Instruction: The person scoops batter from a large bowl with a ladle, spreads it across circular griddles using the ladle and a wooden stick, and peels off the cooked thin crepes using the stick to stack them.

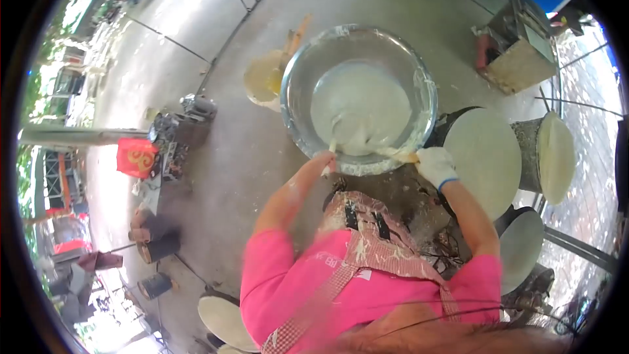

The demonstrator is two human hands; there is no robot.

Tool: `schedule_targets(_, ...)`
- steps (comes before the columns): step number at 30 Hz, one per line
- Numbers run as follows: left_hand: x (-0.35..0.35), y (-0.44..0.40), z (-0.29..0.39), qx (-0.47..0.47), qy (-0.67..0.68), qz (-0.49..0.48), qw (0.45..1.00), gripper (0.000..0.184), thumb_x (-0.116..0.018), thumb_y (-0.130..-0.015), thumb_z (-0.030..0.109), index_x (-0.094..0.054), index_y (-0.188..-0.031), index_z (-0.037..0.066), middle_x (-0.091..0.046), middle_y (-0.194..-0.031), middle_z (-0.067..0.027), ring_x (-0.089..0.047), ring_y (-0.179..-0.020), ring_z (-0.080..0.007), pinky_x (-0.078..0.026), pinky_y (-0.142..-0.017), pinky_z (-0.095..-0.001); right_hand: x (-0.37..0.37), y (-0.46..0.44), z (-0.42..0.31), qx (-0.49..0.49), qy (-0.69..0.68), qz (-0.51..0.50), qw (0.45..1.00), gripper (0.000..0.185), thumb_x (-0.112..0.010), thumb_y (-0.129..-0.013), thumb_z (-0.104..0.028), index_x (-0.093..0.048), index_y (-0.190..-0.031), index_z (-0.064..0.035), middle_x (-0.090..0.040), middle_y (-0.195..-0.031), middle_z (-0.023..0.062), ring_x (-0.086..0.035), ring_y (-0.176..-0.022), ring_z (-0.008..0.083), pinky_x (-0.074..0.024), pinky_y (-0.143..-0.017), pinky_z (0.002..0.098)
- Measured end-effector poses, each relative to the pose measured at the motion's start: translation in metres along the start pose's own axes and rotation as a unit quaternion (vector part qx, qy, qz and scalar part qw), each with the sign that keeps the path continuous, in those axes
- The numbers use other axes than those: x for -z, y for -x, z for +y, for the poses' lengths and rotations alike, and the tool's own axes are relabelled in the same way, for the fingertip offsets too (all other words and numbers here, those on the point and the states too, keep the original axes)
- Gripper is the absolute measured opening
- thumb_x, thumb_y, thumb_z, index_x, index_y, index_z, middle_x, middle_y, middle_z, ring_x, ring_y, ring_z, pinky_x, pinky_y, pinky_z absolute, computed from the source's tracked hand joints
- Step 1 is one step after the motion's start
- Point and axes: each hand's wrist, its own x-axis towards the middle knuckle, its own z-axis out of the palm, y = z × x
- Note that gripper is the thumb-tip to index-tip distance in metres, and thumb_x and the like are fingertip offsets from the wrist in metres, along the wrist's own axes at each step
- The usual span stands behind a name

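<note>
Grasping a pale handle (333, 147), the left hand (324, 162) sits at the metal basin (359, 44)'s seven o'clock; the gloved right hand (436, 166) clenches a yellowish stick (407, 157) near four.

Pink shirt (386, 285), spattered checked apron (386, 249), white glove (436, 165)

I count one camera here, worn on the person's head, aimed steeply down and forward over the pink shirt (295, 282) to the hands (436, 165) and the basin (360, 101). It sits close: the shirt takes up the bottom of the view, and the basin is seen from above, just beyond. The lens is so wide that the floor (229, 111) bends, running past its left edge to greenery (42, 101), inside a rounded black border.
</note>
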Motion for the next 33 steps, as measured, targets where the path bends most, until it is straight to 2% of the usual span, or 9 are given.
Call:
schedule_targets(4, 0.012, -0.031, 0.012, 0.060, -0.136, 0.080, 0.986, 0.022, -0.053, -0.090, 0.020, -0.051, -0.073, 0.006, -0.042, -0.053, 0.0010, -0.041, -0.041, -0.0091, -0.034, -0.035, -0.0236, 0.003, 0.017, -0.013, -0.188, -0.150, 0.004, 0.971, 0.033, -0.063, -0.077, -0.039, -0.067, -0.086, -0.0066, -0.066, -0.083, 0.0181, -0.064, -0.082, 0.0356, -0.0498, -0.074, 0.0464)
schedule_targets(5, 0.012, -0.034, 0.010, 0.073, -0.166, 0.097, 0.979, 0.023, -0.053, -0.090, 0.020, -0.050, -0.073, 0.006, -0.041, -0.052, 0.0013, -0.041, -0.040, -0.0086, -0.034, -0.034, -0.0234, -0.012, 0.013, -0.017, -0.194, -0.137, -0.081, 0.968, 0.040, -0.064, -0.076, -0.045, -0.067, -0.086, -0.0068, -0.067, -0.085, 0.0185, -0.064, -0.083, 0.0357, -0.0496, -0.074, 0.0459)
schedule_targets(10, 0.006, -0.038, 0.015, 0.097, -0.245, 0.171, 0.949, 0.028, -0.055, -0.090, 0.021, -0.045, -0.069, 0.007, -0.037, -0.051, 0.0027, -0.038, -0.038, -0.0065, -0.030, -0.030, -0.0223, -0.029, 0.027, -0.049, -0.231, -0.140, -0.031, 0.962, 0.044, -0.062, -0.077, -0.049, -0.066, -0.086, -0.0063, -0.067, -0.085, 0.0180, -0.064, -0.083, 0.0359, -0.0495, -0.073, 0.0471)
schedule_targets(14, -0.010, -0.024, 0.011, 0.060, -0.138, 0.130, 0.980, 0.029, -0.055, -0.091, 0.023, -0.043, -0.069, 0.009, -0.037, -0.052, 0.0030, -0.036, -0.038, -0.0058, -0.029, -0.030, -0.0213, -0.108, 0.051, -0.071, -0.231, -0.168, 0.022, 0.958, 0.044, -0.063, -0.078, -0.048, -0.066, -0.090, -0.0058, -0.066, -0.082, 0.0203, -0.064, -0.079, 0.0386, -0.0491, -0.070, 0.0473)
schedule_targets(20, -0.079, 0.075, 0.099, 0.033, 0.148, -0.075, 0.986, 0.032, -0.055, -0.092, 0.025, -0.040, -0.068, 0.011, -0.037, -0.053, 0.0033, -0.033, -0.037, -0.0046, -0.027, -0.029, -0.0199, -0.063, 0.129, -0.118, -0.263, -0.285, 0.191, 0.902, 0.035, -0.065, -0.081, -0.039, -0.064, -0.089, -0.0046, -0.066, -0.078, 0.0193, -0.064, -0.077, 0.0370, -0.0481, -0.067, 0.0443)
schedule_targets(23, -0.160, 0.189, 0.183, 0.050, 0.135, -0.039, 0.989, 0.014, -0.053, -0.093, 0.024, -0.047, -0.099, 0.012, -0.034, -0.055, 0.0040, -0.029, -0.038, -0.0043, -0.023, -0.029, -0.0190, -0.013, 0.146, -0.109, -0.227, -0.326, 0.303, 0.866, 0.034, -0.066, -0.083, -0.035, -0.064, -0.096, -0.0039, -0.066, -0.083, 0.0195, -0.064, -0.080, 0.0346, -0.0486, -0.069, 0.0406)
schedule_targets(28, -0.232, 0.299, 0.265, -0.239, -0.152, 0.016, 0.959, 0.042, -0.049, -0.093, 0.018, -0.035, -0.131, 0.029, -0.032, -0.056, 0.0048, -0.029, -0.038, -0.0050, -0.021, -0.030, -0.0195, 0.085, 0.162, -0.083, -0.153, -0.466, 0.507, 0.708, 0.034, -0.066, -0.084, -0.029, -0.065, -0.104, -0.0019, -0.068, -0.082, 0.0128, -0.065, -0.075, 0.0223, -0.0487, -0.067, 0.0328)
schedule_targets(31, -0.218, 0.301, 0.271, -0.311, -0.204, 0.011, 0.928, 0.055, -0.049, -0.089, 0.012, -0.030, -0.138, 0.029, -0.033, -0.056, 0.0048, -0.030, -0.038, -0.0051, -0.023, -0.031, -0.0186, 0.063, 0.144, -0.070, -0.033, -0.507, 0.523, 0.684, 0.032, -0.067, -0.082, -0.027, -0.066, -0.102, -0.0021, -0.068, -0.079, 0.0114, -0.063, -0.071, 0.0168, -0.0476, -0.065, 0.0312)
schedule_targets(33, -0.152, 0.231, 0.259, -0.231, -0.122, -0.020, 0.965, 0.049, -0.049, -0.091, 0.013, -0.033, -0.135, 0.027, -0.033, -0.056, 0.0049, -0.032, -0.038, -0.0052, -0.024, -0.031, -0.0183, 0.017, 0.126, -0.074, -0.046, -0.613, 0.386, 0.688, 0.034, -0.069, -0.080, -0.031, -0.067, -0.098, -0.0024, -0.067, -0.077, 0.0118, -0.064, -0.070, 0.0179, -0.0475, -0.063, 0.0323)
